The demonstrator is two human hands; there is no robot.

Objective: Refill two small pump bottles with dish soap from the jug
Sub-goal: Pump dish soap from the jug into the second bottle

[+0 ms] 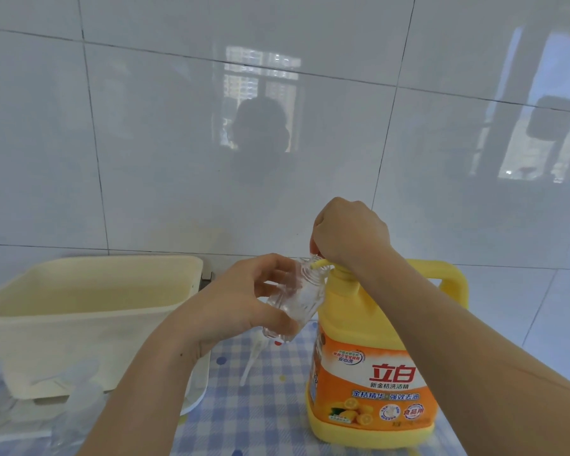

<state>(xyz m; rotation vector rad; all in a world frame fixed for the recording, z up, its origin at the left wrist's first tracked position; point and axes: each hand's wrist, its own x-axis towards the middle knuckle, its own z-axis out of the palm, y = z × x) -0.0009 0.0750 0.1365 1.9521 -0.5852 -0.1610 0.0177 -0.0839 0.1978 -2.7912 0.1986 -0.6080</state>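
Left hand (241,304) is gripping the light, likely slippery bottle (297,307) by its body at the jug (375,357) pump (320,264); right hand (349,235) is curling over the pump.

One wide-angle head view looks forward and slightly down, close over the bench (264,416), squarely facing the tiled wall (145,143) that fills the upper half.

The basin (89,311) sits left of the jug (372,357) on the tablecloth (264,406).
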